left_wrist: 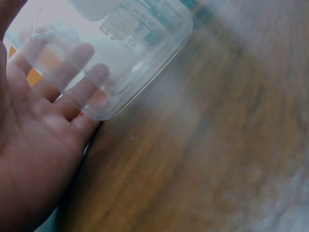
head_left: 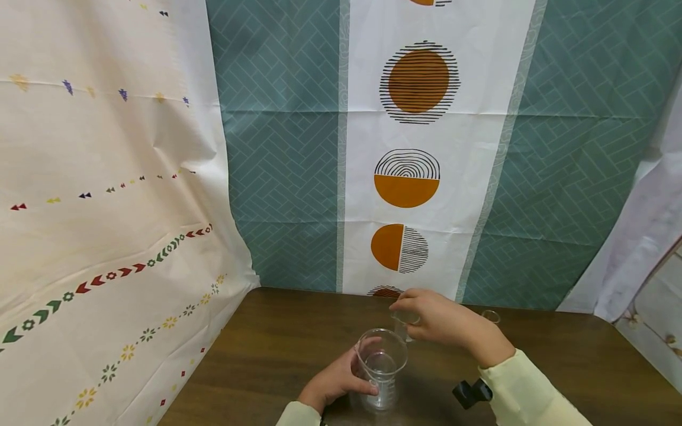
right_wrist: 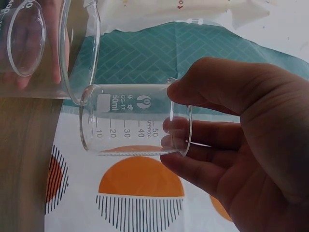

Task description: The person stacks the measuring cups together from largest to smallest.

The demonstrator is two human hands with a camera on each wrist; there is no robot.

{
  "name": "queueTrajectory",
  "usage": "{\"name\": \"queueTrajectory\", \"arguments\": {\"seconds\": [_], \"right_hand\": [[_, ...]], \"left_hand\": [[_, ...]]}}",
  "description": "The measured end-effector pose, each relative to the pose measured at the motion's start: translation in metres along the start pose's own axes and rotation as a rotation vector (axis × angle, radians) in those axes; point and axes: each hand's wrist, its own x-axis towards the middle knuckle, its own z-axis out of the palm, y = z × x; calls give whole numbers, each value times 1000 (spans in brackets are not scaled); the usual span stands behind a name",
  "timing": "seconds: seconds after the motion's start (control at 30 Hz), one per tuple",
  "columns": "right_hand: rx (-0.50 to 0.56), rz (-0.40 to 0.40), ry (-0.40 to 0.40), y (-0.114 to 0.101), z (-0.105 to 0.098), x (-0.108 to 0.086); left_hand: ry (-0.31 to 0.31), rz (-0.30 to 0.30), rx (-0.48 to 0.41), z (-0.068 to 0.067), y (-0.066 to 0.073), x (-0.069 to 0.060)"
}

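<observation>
Two bare hands: left hand [head_left: 341, 374] at the near side of the scene; right hand [head_left: 443, 320] farther off and to the right; both emerge from pale yellow fabric sleeves [head_left: 524, 387].
Left grip: fingers and thumb curl round the wall of a large clear cylindrical glass beaker [head_left: 387, 381]; white printed markings show on its side.
Large beaker: mouth upward, at the near part of a dark brown wood-grain table [head_left: 282, 331]; whether its base touches the wood cannot be told; a smaller clear glass ring [right_wrist: 26, 38] shows within its wall.
Right grip: thumb and fingertips pinch the rim end of a small clear cylindrical glass beaker [right_wrist: 130, 121], printed "50ml" and scaled from 10 to 50 in white.
Small beaker: just beyond the large beaker and to its right; its base end lies toward the larger rim in the right wrist view; contact between the two cannot be told.
Beyond the right wrist: round clear glass rim [head_left: 491, 317], partly hidden by the arm.
Beside the right sleeve: black blocky device [head_left: 472, 394].
Backdrop: teal herringbone fabric [head_left: 282, 177] with a white panel [head_left: 362, 177] of orange discs and black lines; cream patterned cloth [head_left: 106, 148] at left.
</observation>
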Motion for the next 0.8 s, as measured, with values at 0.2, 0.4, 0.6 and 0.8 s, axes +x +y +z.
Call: {"name": "queueTrajectory", "arguments": {"seconds": [0.2,0.4,0.6,0.8], "right_hand": [[-2,3,-7,-1,2,0],[-5,-5,10,-3,3,0],[-2,-7,6,-6,0,1],[0,-19,8,-9,-1,2]], "left_hand": [[-1,-15,-7,0,1,-1],[5,-11,5,-1,1,0],[11,-11,27,-1,2,1],[5,-10,19,-1,1,0]]}}
